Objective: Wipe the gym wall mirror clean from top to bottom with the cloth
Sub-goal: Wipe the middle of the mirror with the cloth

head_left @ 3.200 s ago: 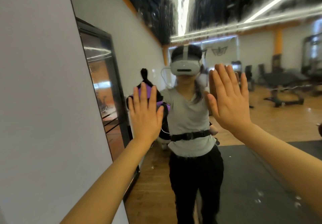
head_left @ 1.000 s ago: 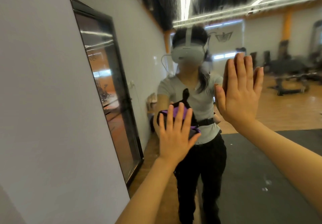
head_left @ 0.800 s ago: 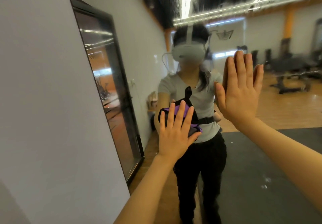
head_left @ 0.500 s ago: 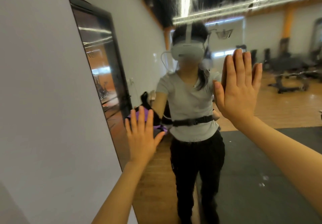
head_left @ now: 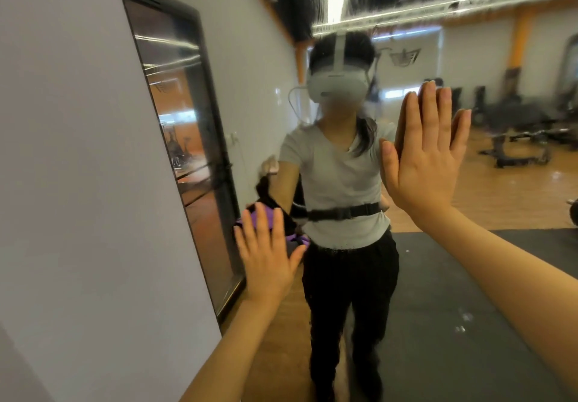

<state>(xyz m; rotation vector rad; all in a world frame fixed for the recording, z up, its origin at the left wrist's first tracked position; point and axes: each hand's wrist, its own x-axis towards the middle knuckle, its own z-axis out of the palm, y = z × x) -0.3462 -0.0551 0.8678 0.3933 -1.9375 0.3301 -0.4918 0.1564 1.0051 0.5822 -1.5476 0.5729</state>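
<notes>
Currently both hands flat on the mirror (head_left: 469, 276). Left hand (head_left: 266, 254) has fingers straight and spread, pressing the purple-and-black cloth (head_left: 275, 214) against the glass low down, close to the mirror's left edge where the white wall (head_left: 78, 182) juts forward. Cloth mostly hidden behind the hand; probably bunched, hard to tell through the blur. Right hand (head_left: 428, 154) is higher, palm flat on the glass, fingers straight and together, holding nothing. Open glass runs right of that hand and below both. Dark-framed panel (head_left: 187, 139) sits just left of the cloth in the reflection.
</notes>
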